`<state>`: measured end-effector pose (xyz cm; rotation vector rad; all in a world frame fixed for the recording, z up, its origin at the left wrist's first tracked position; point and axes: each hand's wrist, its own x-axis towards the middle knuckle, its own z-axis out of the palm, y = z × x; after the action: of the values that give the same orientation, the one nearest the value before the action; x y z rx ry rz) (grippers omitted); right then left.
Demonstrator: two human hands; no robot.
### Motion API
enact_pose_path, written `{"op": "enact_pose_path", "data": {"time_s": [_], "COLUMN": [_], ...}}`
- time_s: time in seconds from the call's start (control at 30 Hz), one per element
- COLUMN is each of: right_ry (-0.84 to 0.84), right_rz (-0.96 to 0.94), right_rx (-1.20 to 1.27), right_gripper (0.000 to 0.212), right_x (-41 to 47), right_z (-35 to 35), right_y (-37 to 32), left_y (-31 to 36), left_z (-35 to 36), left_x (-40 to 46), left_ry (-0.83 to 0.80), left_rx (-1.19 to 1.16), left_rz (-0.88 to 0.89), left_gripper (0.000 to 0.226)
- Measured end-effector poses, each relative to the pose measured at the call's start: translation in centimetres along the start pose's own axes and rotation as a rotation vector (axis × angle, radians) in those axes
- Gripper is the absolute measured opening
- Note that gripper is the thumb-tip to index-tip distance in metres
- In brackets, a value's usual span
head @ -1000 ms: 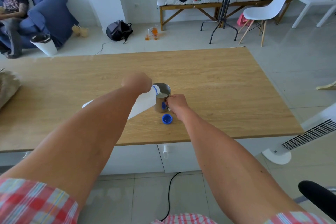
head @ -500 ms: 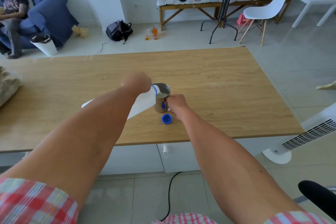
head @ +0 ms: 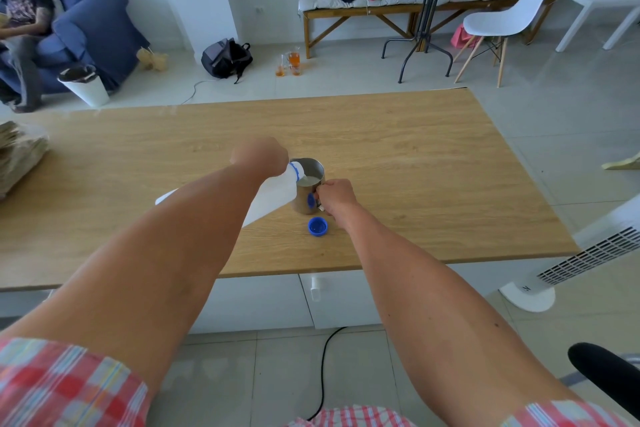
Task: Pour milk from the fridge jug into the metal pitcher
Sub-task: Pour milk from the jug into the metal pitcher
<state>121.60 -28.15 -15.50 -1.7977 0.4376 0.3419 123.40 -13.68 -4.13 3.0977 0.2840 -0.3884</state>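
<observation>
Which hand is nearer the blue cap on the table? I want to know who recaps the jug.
Right. The right hand grips the pitcher handle just above the blue cap; the left hand holds the jug, farther away.

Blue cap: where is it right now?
Head view: the cap lies on the table, just in front of the pitcher and beside the right hand.

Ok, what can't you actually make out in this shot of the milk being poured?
All in the head view:
- Left hand: fingers hidden behind its own wrist.
- Milk jug: body mostly covered by the left forearm, fill level unseen.
- Metal pitcher: handle hidden inside the right hand.
</observation>
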Motion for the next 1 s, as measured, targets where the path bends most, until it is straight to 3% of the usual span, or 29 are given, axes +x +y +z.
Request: {"op": "enact_pose_path", "data": {"time_s": [1.0], "right_ry": [-0.002], "right_rz": [0.010], "right_rx": [-0.006], "right_gripper": [0.025], "right_x": [-0.02], "right_z": [-0.02], "right_y": [0.03], "left_y": [0.05], "left_z": [0.25], "left_x": [0.44], "left_ry": [0.013], "left_rx": [0.027], "left_rz": [0.004], "left_gripper": [0.040]}}
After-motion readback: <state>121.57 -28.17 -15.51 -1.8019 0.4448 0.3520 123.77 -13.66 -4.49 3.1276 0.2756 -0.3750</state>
